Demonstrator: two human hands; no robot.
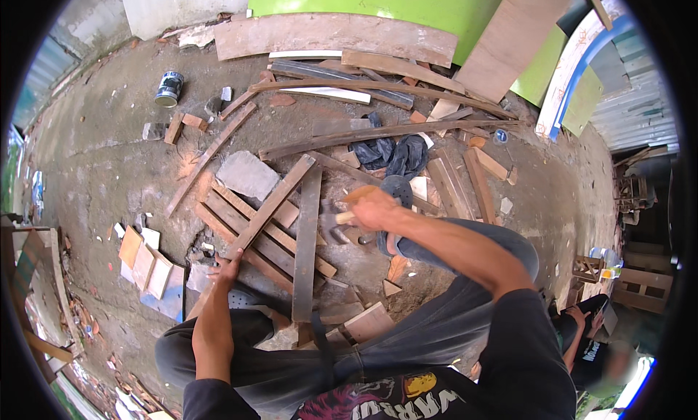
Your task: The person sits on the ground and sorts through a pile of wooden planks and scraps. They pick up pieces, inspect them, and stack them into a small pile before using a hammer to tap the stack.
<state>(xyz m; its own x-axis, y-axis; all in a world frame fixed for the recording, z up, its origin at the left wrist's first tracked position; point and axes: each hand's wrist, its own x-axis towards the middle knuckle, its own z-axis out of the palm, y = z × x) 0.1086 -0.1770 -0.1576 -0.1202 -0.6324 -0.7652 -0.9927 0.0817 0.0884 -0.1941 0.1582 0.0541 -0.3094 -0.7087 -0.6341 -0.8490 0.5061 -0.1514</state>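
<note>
My right hand (373, 209) is closed round the pale wooden handle of a hammer (337, 229), whose head is blurred beside a dark flat plank (307, 245). My left hand (224, 269) grips the near end of a wooden batten (273, 205). That batten slants away to the right, its far end meeting the top of the dark plank. Beneath it lie several parallel wood strips (243, 229). A grey concrete block (247, 176) sits just beyond them. Whether a nail is in the wood cannot be made out.
Long timber strips (392, 131) and black plastic (392, 154) lie farther off. A paint can (169, 89) stands at the far left. Board offcuts (149, 266) are stacked to my left. Green panels (349, 5) lean at the back. Another person (589, 340) sits at the right.
</note>
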